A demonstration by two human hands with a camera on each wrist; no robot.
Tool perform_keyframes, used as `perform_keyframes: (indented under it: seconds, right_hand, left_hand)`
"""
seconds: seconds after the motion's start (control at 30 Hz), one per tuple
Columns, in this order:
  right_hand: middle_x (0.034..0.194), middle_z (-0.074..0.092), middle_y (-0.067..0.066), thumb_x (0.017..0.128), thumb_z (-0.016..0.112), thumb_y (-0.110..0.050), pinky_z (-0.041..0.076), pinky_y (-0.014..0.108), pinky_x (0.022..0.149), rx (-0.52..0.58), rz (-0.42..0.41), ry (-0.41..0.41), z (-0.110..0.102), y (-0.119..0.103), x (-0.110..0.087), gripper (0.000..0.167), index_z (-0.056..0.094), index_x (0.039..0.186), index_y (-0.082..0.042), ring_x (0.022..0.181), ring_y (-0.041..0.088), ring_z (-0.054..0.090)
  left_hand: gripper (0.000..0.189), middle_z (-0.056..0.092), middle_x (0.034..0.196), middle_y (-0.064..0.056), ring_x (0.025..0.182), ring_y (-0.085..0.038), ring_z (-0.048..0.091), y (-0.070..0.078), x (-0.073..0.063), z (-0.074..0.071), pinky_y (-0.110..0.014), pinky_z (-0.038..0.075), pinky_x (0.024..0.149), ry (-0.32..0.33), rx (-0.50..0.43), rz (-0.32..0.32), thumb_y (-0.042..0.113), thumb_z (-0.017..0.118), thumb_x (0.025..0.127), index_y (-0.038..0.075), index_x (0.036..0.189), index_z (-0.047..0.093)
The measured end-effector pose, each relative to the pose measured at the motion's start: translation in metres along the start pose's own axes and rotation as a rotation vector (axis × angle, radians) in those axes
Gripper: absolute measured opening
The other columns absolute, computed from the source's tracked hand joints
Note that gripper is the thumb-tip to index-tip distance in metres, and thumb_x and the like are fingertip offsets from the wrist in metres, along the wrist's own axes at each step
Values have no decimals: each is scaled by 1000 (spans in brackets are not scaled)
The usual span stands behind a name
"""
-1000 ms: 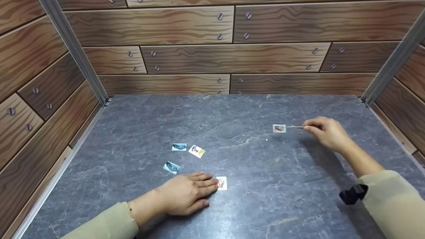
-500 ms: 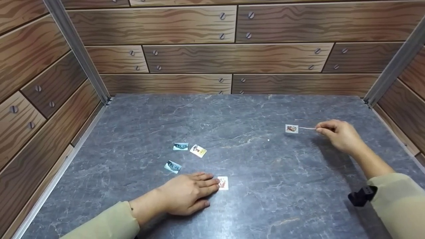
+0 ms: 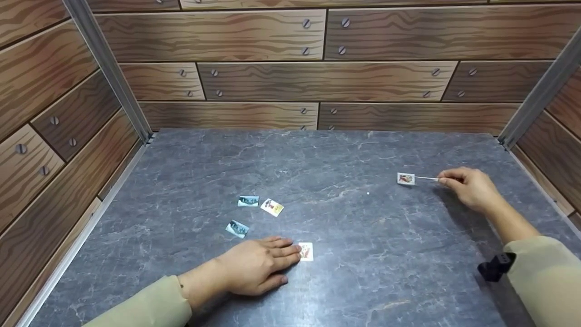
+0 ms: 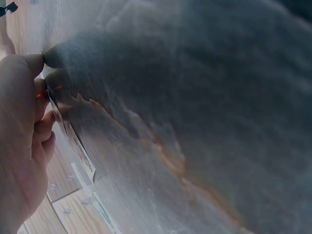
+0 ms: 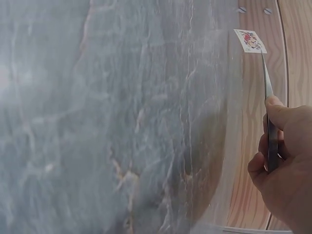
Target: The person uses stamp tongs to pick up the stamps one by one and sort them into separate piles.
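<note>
Upper right of frame, your right hand (image 3: pixel 470 187) pinches tweezers (image 5: pixel 268 84), picture card (image 3: pixel 406 178) at tip, left of fingers; left hand (image 3: pixel 249 265), fingers straight, farther off.

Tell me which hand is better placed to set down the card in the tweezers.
Probably the right: the right hand grips the tweezers holding that card. The left hand is well away from it, with fingers lying over the edge of another card.

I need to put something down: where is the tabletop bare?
Bare: the far strip along the back wall, and the near patch between the right sleeve and the card that the left hand touches. Crowded: left of centre, where three small cards lie beyond that hand.
</note>
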State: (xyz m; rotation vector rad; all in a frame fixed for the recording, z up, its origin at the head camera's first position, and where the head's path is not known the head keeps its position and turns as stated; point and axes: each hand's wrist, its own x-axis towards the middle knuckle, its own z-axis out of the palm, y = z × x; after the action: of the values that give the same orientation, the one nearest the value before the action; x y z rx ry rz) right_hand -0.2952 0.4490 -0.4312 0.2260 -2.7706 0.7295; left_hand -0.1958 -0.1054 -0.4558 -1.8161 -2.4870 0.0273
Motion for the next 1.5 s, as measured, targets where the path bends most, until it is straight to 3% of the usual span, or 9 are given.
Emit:
perform_keyframes:
  seconds: [0.27,0.57,0.77,1.1,1.4,1.5]
  right_hand:
    - [114,73,28,105,70,-15,45,36,82,6,-7,-9,3,4,1,22,78,111,4,104,39,65]
    - [112,74,27,103,71,-12,43,27,80,9,-21,14,4,9,1,17,79,107,3,102,37,65]
    - [112,74,28,103,72,-12,43,28,80,14,-20,18,5,10,3,18,79,109,3,101,37,64]
    - [116,71,32,104,70,-12,47,51,86,-7,6,16,3,15,3,19,78,112,3,104,44,63]
    - [119,68,35,105,68,-13,45,64,94,-11,37,43,-5,20,-3,22,76,114,6,111,52,62]
    - [118,67,35,106,66,-15,45,62,92,-8,45,36,-8,19,-4,25,75,116,6,110,50,62]
  left_hand:
    - [58,48,163,-11,151,-32,44,0,-1,2,-41,31,126,1,-14,-4,39,42,114,4,160,47]
    - [58,47,163,-11,150,-32,44,1,0,0,-42,31,126,-2,-9,-6,39,42,114,5,160,46]
    - [58,48,162,-11,151,-31,44,0,0,0,-42,32,126,0,-18,-5,39,43,113,4,160,47]
    - [58,50,162,-10,150,-29,45,0,-1,3,-40,33,125,18,14,-3,40,44,113,5,159,48]
    - [58,48,162,-10,150,-30,45,0,0,2,-41,32,126,11,9,-6,40,43,113,5,160,47]
    - [58,49,162,-10,150,-30,45,1,0,3,-42,32,125,14,11,-4,40,43,113,5,160,47]
